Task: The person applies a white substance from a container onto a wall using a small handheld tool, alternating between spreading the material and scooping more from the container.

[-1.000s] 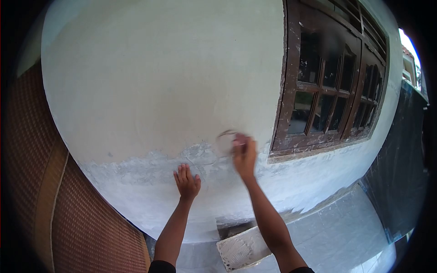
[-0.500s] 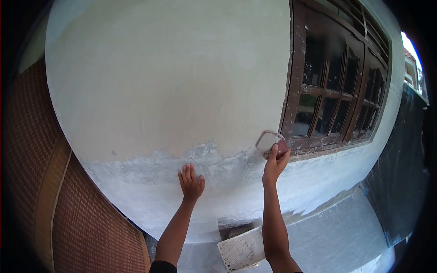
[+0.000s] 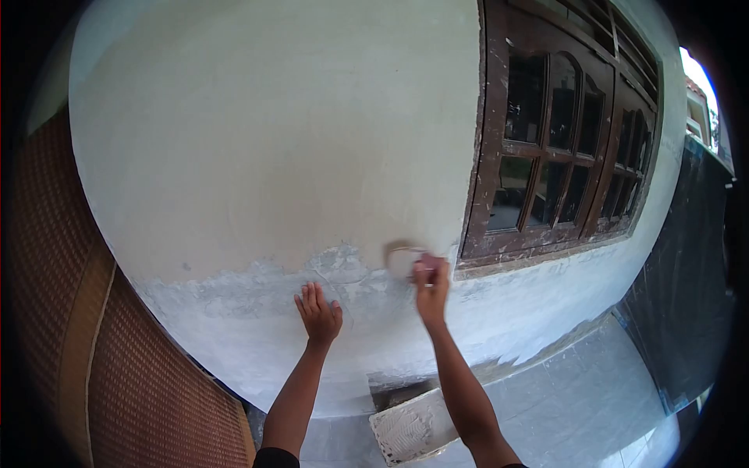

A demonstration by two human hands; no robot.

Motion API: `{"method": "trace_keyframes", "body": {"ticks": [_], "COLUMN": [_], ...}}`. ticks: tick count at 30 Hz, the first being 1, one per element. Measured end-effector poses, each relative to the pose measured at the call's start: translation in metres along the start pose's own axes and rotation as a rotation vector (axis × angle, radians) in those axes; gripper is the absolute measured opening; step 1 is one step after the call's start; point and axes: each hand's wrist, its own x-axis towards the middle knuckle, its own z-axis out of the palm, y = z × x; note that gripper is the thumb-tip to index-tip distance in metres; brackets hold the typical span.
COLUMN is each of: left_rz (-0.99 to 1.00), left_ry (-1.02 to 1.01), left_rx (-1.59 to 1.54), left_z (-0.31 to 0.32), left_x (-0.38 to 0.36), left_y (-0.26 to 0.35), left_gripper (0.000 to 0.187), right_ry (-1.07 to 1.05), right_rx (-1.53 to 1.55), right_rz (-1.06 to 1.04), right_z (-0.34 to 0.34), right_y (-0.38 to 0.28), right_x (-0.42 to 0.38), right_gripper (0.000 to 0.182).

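In the head view, my left hand (image 3: 318,313) lies flat on the rough grey-white patched band (image 3: 234,290) of the wall, fingers stretched out. To its right, my right hand (image 3: 432,295) grips a flat scraper (image 3: 403,264) with a pale plate and a reddish grip, slightly blurred. The plate is against or very close to the wall (image 3: 296,156), just left of the window's lower corner; contact is hard to make out. Below the hands, a pale tray (image 3: 406,429) smeared with ridged white paste sits partly behind my right forearm.
A brown wooden window (image 3: 546,148) with glass panes fills the upper right. Woven brown panels (image 3: 156,366) stand at the left, close to the wall. Grey floor tiles (image 3: 554,398) run along the wall's foot, and a dark sheet (image 3: 686,273) hangs at the right.
My right hand has moved left along the wall with the scraper, away from the window corner. My left hand stays on the wall. The view has shifted slightly.
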Motion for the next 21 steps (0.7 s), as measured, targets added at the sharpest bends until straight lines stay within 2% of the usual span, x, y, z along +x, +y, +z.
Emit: {"method": "trace_keyframes", "body": {"ticks": [1,3,4,5,7,9,11,12,14,15,16,17,19,21], "left_rz": [-0.012,-0.007,-0.008,-0.01,0.018,0.008,0.005,0.001,0.001,0.011,0.019,0.016,0.012,-0.003], "left_ry": [-0.002,-0.018,-0.025,-0.023,-0.021,-0.02,-0.025,-0.03,-0.039,-0.043,-0.043,-0.039,-0.06,-0.054], "left_rx": [0.008,0.0,-0.001,0.004,-0.001,0.002,-0.002,0.008,0.02,0.003,-0.011,-0.005,-0.006,-0.002], "left_z": [0.0,-0.004,-0.007,-0.008,-0.009,-0.008,-0.007,-0.009,-0.014,-0.016,-0.018,-0.02,-0.02,-0.019], "left_x": [0.0,0.0,0.002,0.003,0.002,0.001,0.001,0.003,0.004,0.005,0.006,0.007,0.007,0.008], "left_y": [0.001,0.003,0.002,0.0,0.0,0.0,0.003,0.003,0.003,0.003,0.002,0.001,0.003,0.006], "left_gripper": [0.06,0.06,0.06,0.06,0.061,0.061,0.061,0.06,0.06,0.06,0.06,0.06,0.06,0.061], "right_ry": [-0.109,-0.025,0.081,0.144,0.367,0.231,-0.044,-0.039,-0.002,0.057,0.156,0.309,0.374,0.139], "right_rx": [-0.233,-0.278,-0.143,0.116,0.079,0.189,-0.118,-0.12,-0.446,-0.156,0.106,0.039,0.143,0.086], "right_rz": [-0.138,-0.056,-0.037,0.123,0.052,0.123,-0.057,-0.053,-0.217,-0.095,0.098,0.151,0.059,0.021], "right_z": [0.005,-0.006,-0.022,-0.038,-0.048,-0.034,-0.007,-0.008,-0.006,-0.023,-0.037,-0.05,-0.047,-0.026], "right_y": [-0.017,0.01,0.029,0.021,0.005,0.001,-0.011,-0.007,0.014,0.034,0.017,0.014,-0.007,-0.001], "right_x": [0.0,0.007,0.017,0.02,0.022,0.013,-0.001,0.0,0.006,0.015,0.019,0.021,0.022,0.016], "right_gripper": [0.031,0.03,0.029,0.027,0.026,0.028,0.028,0.028,0.027,0.026,0.025,0.024,0.024,0.024]}}
